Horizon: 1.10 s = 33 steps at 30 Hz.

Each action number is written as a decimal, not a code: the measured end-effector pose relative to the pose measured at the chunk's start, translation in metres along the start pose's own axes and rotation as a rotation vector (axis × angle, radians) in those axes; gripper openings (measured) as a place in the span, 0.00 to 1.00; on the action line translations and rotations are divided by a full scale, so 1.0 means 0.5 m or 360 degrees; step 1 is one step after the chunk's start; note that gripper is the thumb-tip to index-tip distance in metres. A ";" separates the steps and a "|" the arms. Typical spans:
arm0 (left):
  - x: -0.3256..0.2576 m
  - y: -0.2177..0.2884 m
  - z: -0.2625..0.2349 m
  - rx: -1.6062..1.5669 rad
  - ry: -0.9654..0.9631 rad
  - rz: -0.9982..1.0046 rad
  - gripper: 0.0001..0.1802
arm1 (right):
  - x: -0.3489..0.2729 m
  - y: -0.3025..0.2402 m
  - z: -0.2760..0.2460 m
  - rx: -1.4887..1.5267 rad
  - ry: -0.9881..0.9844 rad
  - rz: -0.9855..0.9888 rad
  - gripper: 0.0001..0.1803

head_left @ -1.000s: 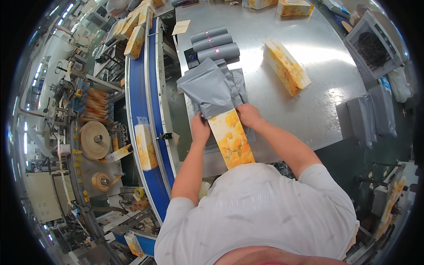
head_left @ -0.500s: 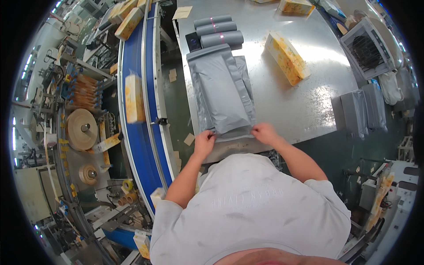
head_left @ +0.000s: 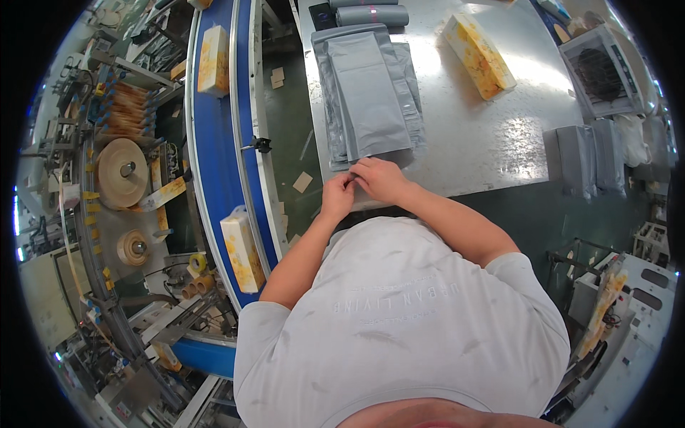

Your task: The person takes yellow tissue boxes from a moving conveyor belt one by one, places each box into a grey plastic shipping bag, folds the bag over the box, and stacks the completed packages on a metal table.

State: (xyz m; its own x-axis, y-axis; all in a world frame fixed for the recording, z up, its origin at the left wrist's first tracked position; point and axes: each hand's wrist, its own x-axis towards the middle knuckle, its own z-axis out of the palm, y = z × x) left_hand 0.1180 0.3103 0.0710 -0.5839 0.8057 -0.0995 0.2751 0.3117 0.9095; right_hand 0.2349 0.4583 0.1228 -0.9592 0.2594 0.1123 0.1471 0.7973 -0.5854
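Over the near edge of the metal table, my left hand (head_left: 337, 197) and my right hand (head_left: 384, 180) meet at the near left corner of a grey plastic mailer bag (head_left: 369, 96). Both hands are closed, fingertips pinched together at the bag's edge; the exact fold between them is hidden. The bag lies lengthwise, flat and smooth, on a stack of similar grey bags (head_left: 409, 85).
Rolled grey bags (head_left: 371, 15) lie beyond the stack. A yellow-flowered pack (head_left: 479, 58) rests on the metal table (head_left: 492, 160). Left, a blue conveyor belt (head_left: 212, 153) carries similar packs (head_left: 242, 251). Filled grey bags (head_left: 569, 160) stand at the right edge, near a fan (head_left: 598, 75).
My hands were apart at the bag's two near corners; the right has moved left to meet the left. The bag looks flatter. Packs on the belt have moved nearer.
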 end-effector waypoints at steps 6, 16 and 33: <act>-0.003 -0.013 -0.011 0.0050 -0.0111 0.0039 0.08 | -0.012 0.027 0.007 0.0144 -0.0171 0.0056 0.04; -0.032 -0.008 -0.047 0.0180 -0.0167 0.0133 0.13 | -0.672 0.246 -0.167 -0.0590 -0.1174 0.1824 0.17; 0.161 0.109 -0.126 0.0931 -0.0688 0.1476 0.07 | -0.084 0.293 -0.210 -0.0100 -0.0118 -0.0554 0.08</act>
State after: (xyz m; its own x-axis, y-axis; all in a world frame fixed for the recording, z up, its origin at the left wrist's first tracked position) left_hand 0.0380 0.3605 0.1380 0.3001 0.9145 0.2714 0.8324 -0.3900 0.3936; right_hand 0.3221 0.6214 0.1164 -0.9690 -0.0718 0.2364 -0.1790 0.8634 -0.4716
